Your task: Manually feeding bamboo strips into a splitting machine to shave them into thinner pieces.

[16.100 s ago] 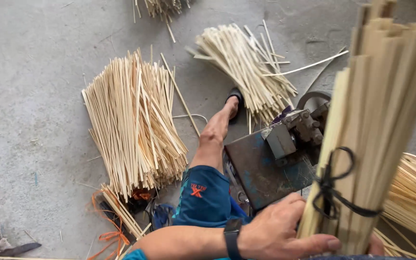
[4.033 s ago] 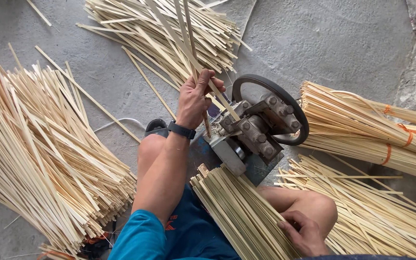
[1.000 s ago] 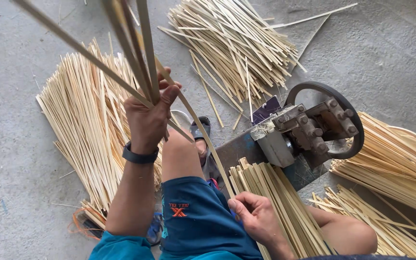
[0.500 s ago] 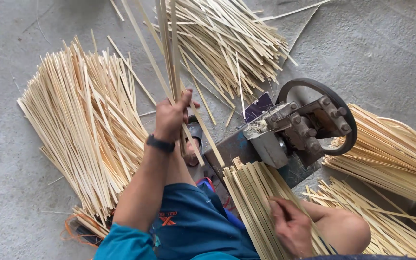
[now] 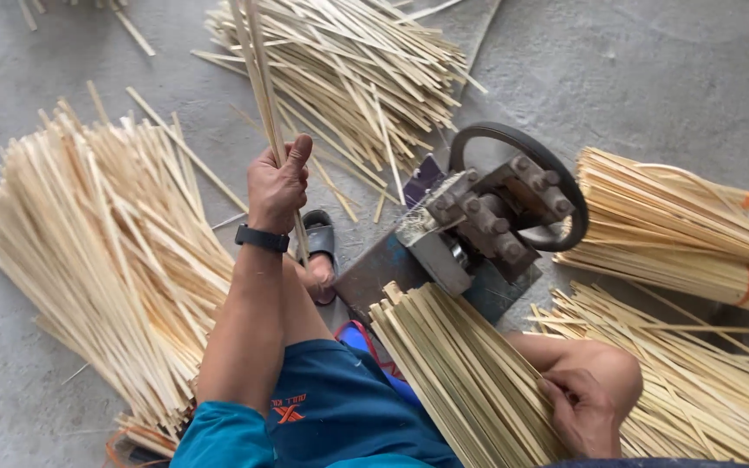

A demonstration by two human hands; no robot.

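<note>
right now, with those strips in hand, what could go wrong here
1. The left hand grips a few long bamboo strips upright; their ends run out of frame toward the head, so they might poke the face.
2. The right hand rests on a bundle of split strips; bare fingers may catch splinters.
3. The bundle's ends lie close to the metal splitting machine.

1. Soft, even daylight fills the view; nothing is dim, and no single source can be told.
2. Shadows are faint: a weak one lies under the large fan-shaped pile of pale split bamboo strips (image 5: 106, 260) at nine o'clock.
3. The grey concrete floor (image 5: 669, 78) at two o'clock shows no glare.
4. The dark metal hand-wheel machine (image 5: 496, 217) near centre is sharp.
5. The thin bamboo strips (image 5: 257, 69) rising toward twelve o'clock are slightly motion-blurred.
6. Edge distortion is mild.
</note>
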